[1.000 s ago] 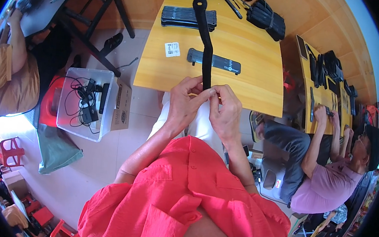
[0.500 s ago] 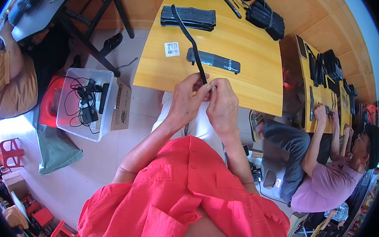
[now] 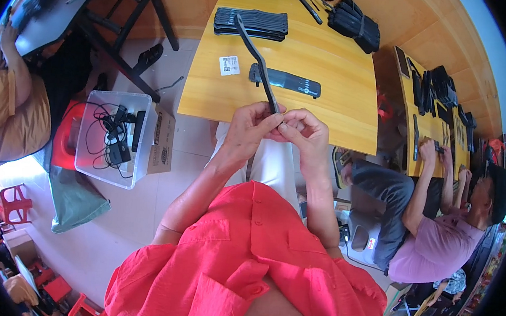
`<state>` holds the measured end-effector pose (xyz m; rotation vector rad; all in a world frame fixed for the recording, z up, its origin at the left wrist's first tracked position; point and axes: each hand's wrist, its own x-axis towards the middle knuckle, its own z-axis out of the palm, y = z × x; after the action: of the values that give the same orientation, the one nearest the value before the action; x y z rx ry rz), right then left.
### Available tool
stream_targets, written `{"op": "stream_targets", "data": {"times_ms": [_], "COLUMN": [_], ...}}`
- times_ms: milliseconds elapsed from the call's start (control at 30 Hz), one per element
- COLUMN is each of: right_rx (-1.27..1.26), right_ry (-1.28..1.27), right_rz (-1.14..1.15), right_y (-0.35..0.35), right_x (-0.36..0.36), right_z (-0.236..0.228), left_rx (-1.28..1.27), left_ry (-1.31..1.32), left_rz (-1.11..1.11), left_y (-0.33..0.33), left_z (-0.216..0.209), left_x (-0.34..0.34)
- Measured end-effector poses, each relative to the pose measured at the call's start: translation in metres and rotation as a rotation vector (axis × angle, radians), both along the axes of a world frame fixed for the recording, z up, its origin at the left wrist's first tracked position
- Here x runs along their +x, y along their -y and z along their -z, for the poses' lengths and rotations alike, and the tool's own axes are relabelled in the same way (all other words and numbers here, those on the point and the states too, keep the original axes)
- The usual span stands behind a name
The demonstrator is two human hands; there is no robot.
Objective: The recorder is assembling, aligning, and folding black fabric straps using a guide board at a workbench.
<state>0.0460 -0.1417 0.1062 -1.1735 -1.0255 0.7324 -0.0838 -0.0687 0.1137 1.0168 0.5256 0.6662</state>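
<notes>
Sitting on the floor at far left, a clear plastic bin (image 3: 104, 174) holds tangled black cables (image 3: 119, 152). Next comes a yellow wooden table (image 3: 339, 117); near its far edge lies a stack of black strips (image 3: 272, 26), with a white label (image 3: 229, 66) nearer the person. The left hand (image 3: 244, 135) pinches the lower end of a long, bent black strip (image 3: 261, 66), which rises from the fingers, tilted leftward, its tip overlapping the stack in this view. Behind it, a dark panel (image 3: 297, 83) lies on the tabletop. The right hand (image 3: 309, 136) meets the left at that lower end, thumb and fingers narrowed; whether they grip the strip is hidden. At right sits a co-worker (image 3: 436, 249). Held only by one end, the long strip could probably swing or twist if the pinch loosened, perhaps knocking the panel.
</notes>
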Motion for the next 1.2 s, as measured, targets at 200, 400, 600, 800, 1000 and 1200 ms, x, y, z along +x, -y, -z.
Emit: {"op": "stream_targets", "data": {"times_ms": [200, 400, 600, 800, 1000, 1200], "right_rx": [-0.286, -0.262, -0.189, -0.051, -0.046, -0.258], "right_ry": [-0.525, -0.4, 0.17, 0.633, 0.51, -0.253], "right_rz": [-0.252, -0.197, -0.098, 0.134, 0.137, -0.204], "right_y": [0.004, 0.007, 0.007, 0.015, 0.021, 0.021], "right_x": [0.011, 0.007, 0.01, -0.002, -0.017, -0.015], "right_z": [-0.004, -0.006, -0.027, -0.049, -0.044, -0.038], "left_rx": [0.121, 0.064, 0.092, 0.291, 0.435, 0.266], "left_ry": [-0.099, -0.024, -0.025, -0.194, -0.409, -0.33], "left_rz": [0.045, 0.033, 0.057, -0.012, -0.046, 0.11], "left_y": [-0.001, 0.003, 0.003, 0.01, 0.017, 0.009], "left_z": [0.005, 0.007, 0.001, -0.008, -0.021, -0.029], "left_x": [-0.005, -0.002, 0.004, 0.006, -0.011, -0.024]}}
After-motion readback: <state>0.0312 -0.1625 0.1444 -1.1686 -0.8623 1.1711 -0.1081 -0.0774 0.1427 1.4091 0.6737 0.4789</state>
